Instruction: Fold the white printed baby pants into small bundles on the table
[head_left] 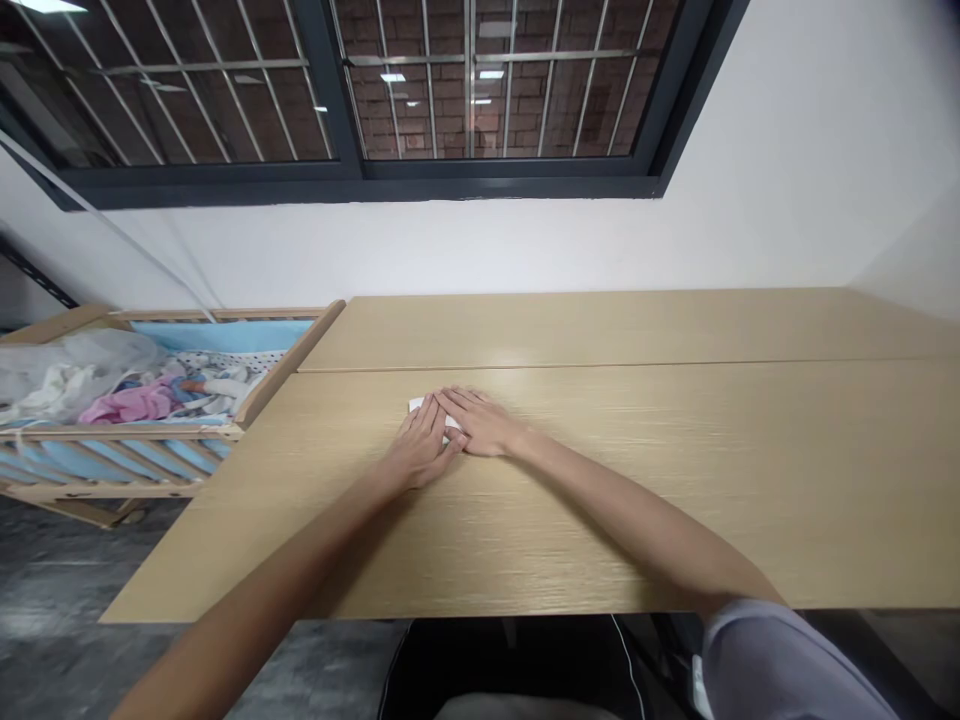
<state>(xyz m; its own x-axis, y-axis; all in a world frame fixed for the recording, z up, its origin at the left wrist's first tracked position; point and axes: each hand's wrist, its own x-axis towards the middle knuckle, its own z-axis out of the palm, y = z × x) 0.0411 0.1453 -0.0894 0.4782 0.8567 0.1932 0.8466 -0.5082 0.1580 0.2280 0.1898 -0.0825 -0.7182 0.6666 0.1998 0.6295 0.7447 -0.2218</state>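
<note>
A small white item (414,404), perhaps paper or cloth, lies on the light wooden table (675,450), mostly covered by both hands. My left hand (426,445) rests flat over its left part, fingers stretched forward. From the right, my right hand (478,422) lies flat on it, with its fingertips touching those of my left hand. A bit of white shows between the two hands. The rest of the item is hidden beneath them.
At the left, a wooden crib (289,370) with blue lining holds clothes (139,400) and a clear plastic bag. Behind the table stands a white wall (525,245) under a barred window. A black chair (517,660) is below the front edge.
</note>
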